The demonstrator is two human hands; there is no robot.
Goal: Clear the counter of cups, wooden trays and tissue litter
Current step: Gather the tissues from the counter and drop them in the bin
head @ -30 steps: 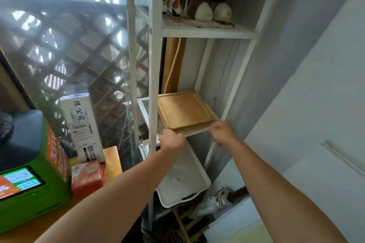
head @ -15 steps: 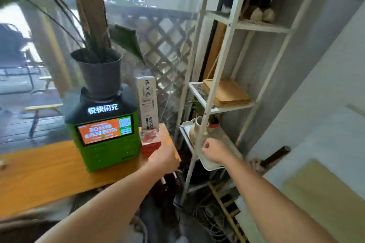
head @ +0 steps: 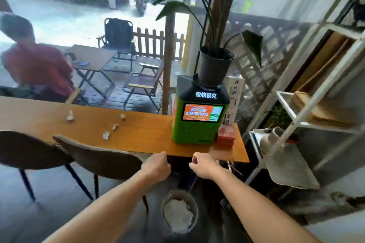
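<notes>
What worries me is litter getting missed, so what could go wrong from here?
The small white tissue scraps lie spread on the wooden counter; swept carelessly, they may fall past the round grey bin on the floor.
The brown chairs stand between the person and the scraps; leaning over may jolt the black plant pot atop the green charging box.

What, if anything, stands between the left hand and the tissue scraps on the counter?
The brown chair back rises at the near edge of the counter, partly between the left hand and the tissue scraps. Over the countertop itself, nothing visible blocks a reach.
</notes>
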